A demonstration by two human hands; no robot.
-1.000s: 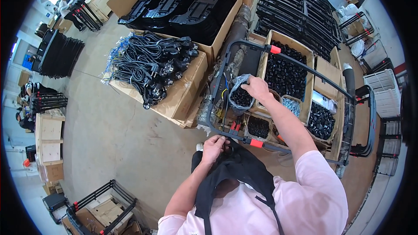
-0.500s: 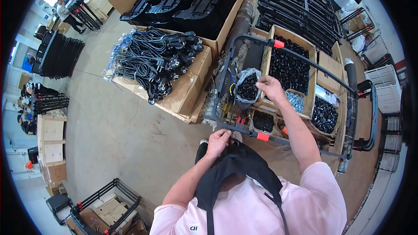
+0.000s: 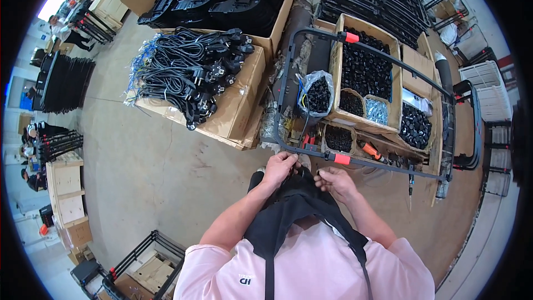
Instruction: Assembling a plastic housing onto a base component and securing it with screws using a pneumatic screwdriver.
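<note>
In front of my waist, my left hand is closed in a pinch just below the near left corner of a black tubular frame. What its fingertips hold is hidden. To its right, my right hand is also closed, thumb against fingers, over my black apron. A tiny dark thing seems to show at its fingertips, too small to name. The frame carries red pieces on its bars and lies over the parts boxes. Beyond my hands sits a clear bag of small black parts.
A wooden box holds black parts, with silver screws in a smaller container. An orange-handled tool lies near the frame's front bar. Power cords pile on a carton at left. Stacked black frames stand behind.
My right hand has left the bag of small black parts and come back toward my waist, beside my left hand. My left hand stays near the frame's corner. The view has shifted slightly.
</note>
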